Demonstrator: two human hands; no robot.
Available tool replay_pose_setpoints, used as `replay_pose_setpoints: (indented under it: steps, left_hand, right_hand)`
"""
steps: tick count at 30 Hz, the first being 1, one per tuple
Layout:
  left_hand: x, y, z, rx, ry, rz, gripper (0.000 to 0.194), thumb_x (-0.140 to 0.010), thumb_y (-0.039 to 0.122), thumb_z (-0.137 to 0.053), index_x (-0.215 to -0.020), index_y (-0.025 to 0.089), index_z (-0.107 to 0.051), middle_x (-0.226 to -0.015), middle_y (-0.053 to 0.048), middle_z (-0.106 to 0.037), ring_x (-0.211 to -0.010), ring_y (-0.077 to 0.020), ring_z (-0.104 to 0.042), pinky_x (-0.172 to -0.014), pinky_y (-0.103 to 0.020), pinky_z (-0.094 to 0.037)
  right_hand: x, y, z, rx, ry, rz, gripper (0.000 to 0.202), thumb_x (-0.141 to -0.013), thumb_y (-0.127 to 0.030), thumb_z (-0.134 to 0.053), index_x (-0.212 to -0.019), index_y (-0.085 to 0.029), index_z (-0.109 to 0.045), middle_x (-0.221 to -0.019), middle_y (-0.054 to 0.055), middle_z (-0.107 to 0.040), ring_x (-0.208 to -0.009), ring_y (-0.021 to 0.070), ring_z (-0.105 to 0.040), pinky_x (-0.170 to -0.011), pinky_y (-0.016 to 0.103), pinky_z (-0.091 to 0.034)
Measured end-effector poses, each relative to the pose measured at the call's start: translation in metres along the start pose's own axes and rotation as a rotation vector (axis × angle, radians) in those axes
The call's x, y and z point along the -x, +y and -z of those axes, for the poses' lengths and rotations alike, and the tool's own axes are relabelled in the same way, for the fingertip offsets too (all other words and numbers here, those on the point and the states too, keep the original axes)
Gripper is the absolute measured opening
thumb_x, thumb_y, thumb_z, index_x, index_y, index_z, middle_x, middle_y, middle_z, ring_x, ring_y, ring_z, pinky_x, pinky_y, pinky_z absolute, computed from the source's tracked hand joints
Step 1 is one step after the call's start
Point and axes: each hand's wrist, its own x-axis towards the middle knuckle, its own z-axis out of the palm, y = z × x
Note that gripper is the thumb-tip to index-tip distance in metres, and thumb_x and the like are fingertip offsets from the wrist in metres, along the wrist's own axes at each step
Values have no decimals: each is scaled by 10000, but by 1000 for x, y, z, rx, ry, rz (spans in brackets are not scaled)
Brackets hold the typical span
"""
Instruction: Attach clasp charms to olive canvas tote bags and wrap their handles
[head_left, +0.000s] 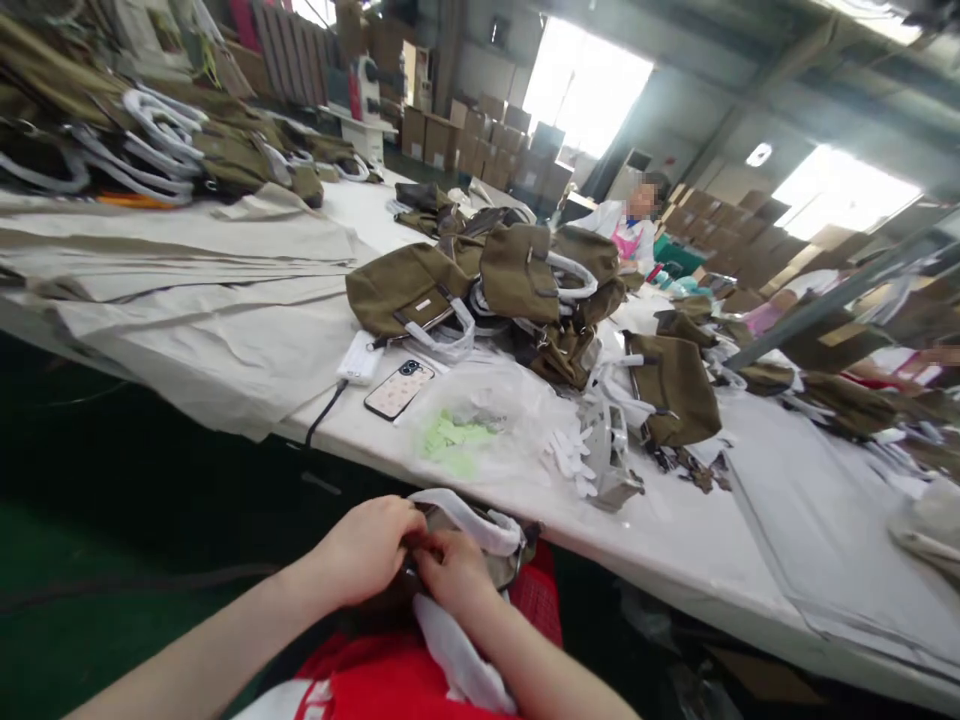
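An olive handbag (504,570) rests on my lap, just below the table's front edge. Its handles are wrapped in white; one white-wrapped handle (476,520) arches above my hands and another hangs down over my red clothing. My left hand (379,548) is closed on the bag's near upper edge. Right beside it, my right hand (456,572) pinches the same edge, fingertips meeting those of the left. The small part between the fingers is hidden.
On the white table (315,400) lie a phone (399,389), a white power bank (361,358) with a cable, a plastic bag (517,400) with green pieces, a tape dispenser (609,450) and piled olive handbags (517,270). Co-workers (626,230) are across the table.
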Motion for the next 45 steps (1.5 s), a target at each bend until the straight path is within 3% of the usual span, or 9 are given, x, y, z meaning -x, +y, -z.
replay_pose_setpoints:
  steps: [6, 12, 17, 22, 31, 40, 45]
  left_hand:
    - [-10, 11, 14, -284, -91, -49, 160, -742, 152, -632, -846, 204, -742, -1004, -115, -616, -997, -283, -580, -837, -386, -472]
    - [-13, 16, 10, -391, -41, -51, 182, -835, 173, -560, -814, 140, -737, -991, -150, -606, -1002, -294, -536, -848, -421, -405]
    - [-14, 14, 5, -393, 40, -25, 243, -859, 178, -518, -756, 138, -734, -970, -144, -606, -988, -288, -519, -855, -432, -365]
    - [-13, 8, 0, -365, 50, -11, 215, -826, 183, -542, -749, 140, -738, -968, -149, -597, -1003, -299, -514, -890, -447, -358]
    - [-12, 6, 14, -335, -171, -6, 213, -788, 121, -538, -863, 150, -736, -1003, -142, -576, -927, -254, -569, -782, -350, -466]
    - [-23, 9, 9, -393, -154, -56, 263, -820, 87, -468, -747, 121, -718, -947, -153, -612, -910, -264, -598, -791, -367, -493]
    - [-17, 2, 9, -325, -123, -71, 253, -827, 134, -477, -734, 143, -713, -971, -152, -614, -964, -281, -605, -848, -401, -511]
  right_hand:
    - [-1, -2, 6, 5, -43, 39, 192, -847, -225, -605, -891, -176, -786, -839, 69, -753, -745, 197, -663, -658, 271, -446]
    - [-4, -2, 6, -3, -44, 31, 197, -858, -239, -607, -888, -162, -786, -807, 64, -748, -717, 181, -646, -674, 253, -452]
    - [-5, -3, 7, 16, -53, 50, 206, -863, -234, -595, -913, -170, -784, -846, 64, -755, -771, 181, -658, -697, 252, -437]
    - [-4, -6, 7, -8, -38, 59, 211, -877, -225, -589, -893, -142, -782, -795, 62, -739, -715, 153, -631, -669, 243, -410]
    - [1, -11, 5, -19, -14, 61, 234, -892, -237, -583, -847, -118, -780, -697, 49, -702, -611, 126, -546, -579, 249, -340]
    - [0, -10, 6, -40, -4, 42, 214, -878, -219, -597, -829, -110, -775, -677, 52, -696, -594, 130, -543, -569, 253, -351]
    - [4, -14, 8, 26, 1, 29, 224, -881, -290, -586, -845, -158, -764, -757, 61, -727, -675, 171, -612, -635, 255, -433]
